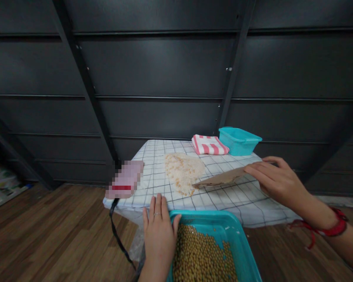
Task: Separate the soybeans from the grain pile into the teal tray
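My right hand (pixel 278 178) grips a flat, torn-edged piece of cardboard (pixel 223 179), its far end touching the near right side of a pile of white grains mixed with yellow beans (pixel 184 168). The pile is spread on a checked cloth (pixel 155 149) over the table. My left hand (pixel 159 229) is open, fingers stretched out at the table's front edge, thumb by the rim of a teal tub (pixel 247 246). That tub sits close below the table edge and holds many yellowish-green beans (pixel 201 254).
A folded pink-and-white striped towel (pixel 210 145) and a second teal tub (pixel 239 141) stand at the back right. At the left corner lies a pinkish, blurred-out item (pixel 125 180); a black strap (pixel 117 231) hangs below it. A dark panelled wall (pixel 159 70) rises behind the table.
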`<state>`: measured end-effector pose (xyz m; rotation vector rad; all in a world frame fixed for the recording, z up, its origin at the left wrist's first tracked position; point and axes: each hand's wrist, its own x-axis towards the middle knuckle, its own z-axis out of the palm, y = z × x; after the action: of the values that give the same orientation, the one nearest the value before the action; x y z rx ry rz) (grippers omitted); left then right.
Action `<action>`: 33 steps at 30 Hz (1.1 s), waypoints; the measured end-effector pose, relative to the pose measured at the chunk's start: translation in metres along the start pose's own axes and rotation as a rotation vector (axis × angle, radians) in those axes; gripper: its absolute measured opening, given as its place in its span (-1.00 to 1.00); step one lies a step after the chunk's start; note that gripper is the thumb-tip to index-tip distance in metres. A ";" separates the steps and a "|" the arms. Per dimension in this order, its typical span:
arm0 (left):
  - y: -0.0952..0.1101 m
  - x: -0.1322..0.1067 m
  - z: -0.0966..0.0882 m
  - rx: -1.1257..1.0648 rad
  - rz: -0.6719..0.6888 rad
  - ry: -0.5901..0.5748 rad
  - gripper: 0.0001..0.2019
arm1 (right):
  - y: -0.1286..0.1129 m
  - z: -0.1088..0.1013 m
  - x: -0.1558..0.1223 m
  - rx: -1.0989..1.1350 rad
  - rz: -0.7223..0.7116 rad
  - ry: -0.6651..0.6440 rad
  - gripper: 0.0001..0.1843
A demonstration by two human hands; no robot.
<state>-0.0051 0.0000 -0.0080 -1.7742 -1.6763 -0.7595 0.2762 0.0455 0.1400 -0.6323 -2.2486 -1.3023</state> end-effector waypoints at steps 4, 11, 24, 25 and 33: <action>-0.001 0.000 -0.001 0.012 0.005 -0.010 -0.50 | 0.001 0.005 0.001 -0.064 0.030 -0.018 -0.64; -0.002 0.000 -0.002 0.070 0.013 -0.048 -0.49 | -0.004 0.008 0.005 -0.057 -0.011 -0.017 -0.65; 0.001 0.002 -0.004 0.007 -0.017 -0.051 -0.50 | -0.007 -0.007 0.000 -0.015 -0.020 -0.025 -0.60; 0.000 0.002 -0.004 0.016 -0.014 -0.049 -0.50 | -0.007 -0.007 0.000 -0.021 -0.026 -0.028 -0.61; 0.000 0.000 -0.002 0.054 0.006 -0.038 -0.48 | -0.010 -0.010 0.000 0.016 -0.042 -0.010 -0.63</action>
<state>-0.0054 -0.0011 -0.0066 -1.7660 -1.6996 -0.6755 0.2718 0.0320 0.1378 -0.5899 -2.2896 -1.3019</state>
